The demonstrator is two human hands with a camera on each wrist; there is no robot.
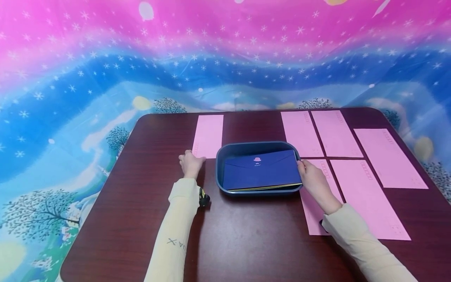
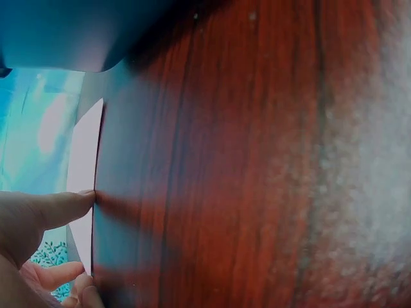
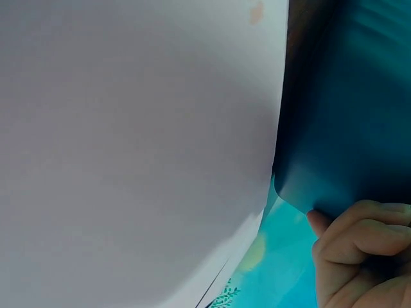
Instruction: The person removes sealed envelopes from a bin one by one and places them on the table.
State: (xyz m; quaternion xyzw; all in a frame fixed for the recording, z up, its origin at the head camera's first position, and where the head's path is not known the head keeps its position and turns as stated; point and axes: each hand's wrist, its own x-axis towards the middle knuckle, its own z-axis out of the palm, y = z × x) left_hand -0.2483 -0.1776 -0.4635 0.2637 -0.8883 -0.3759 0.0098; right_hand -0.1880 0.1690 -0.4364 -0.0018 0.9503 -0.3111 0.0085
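Note:
My left hand (image 1: 191, 163) is at the near end of a pink envelope (image 1: 208, 135) lying left of centre. In the left wrist view its thumb (image 2: 67, 206) reaches out straight to the envelope's near edge, and the other fingers are by a corner. My right hand (image 1: 314, 182) grips the right end of a dark blue-grey plastic tub (image 1: 258, 146). In the right wrist view the fingers (image 3: 369, 234) are curled against the tub's wall. Inside the tub are dark blue envelopes (image 1: 262, 170) with a small pink hat print; thin yellow edges show below the top one.
Several pink envelopes lie flat at the right in two rows, among them a far-right one (image 1: 391, 158) and a near one (image 1: 370, 199). My right forearm is over the near ones. The brown table (image 1: 243, 243) ends at a patterned cloth backdrop (image 1: 229, 58).

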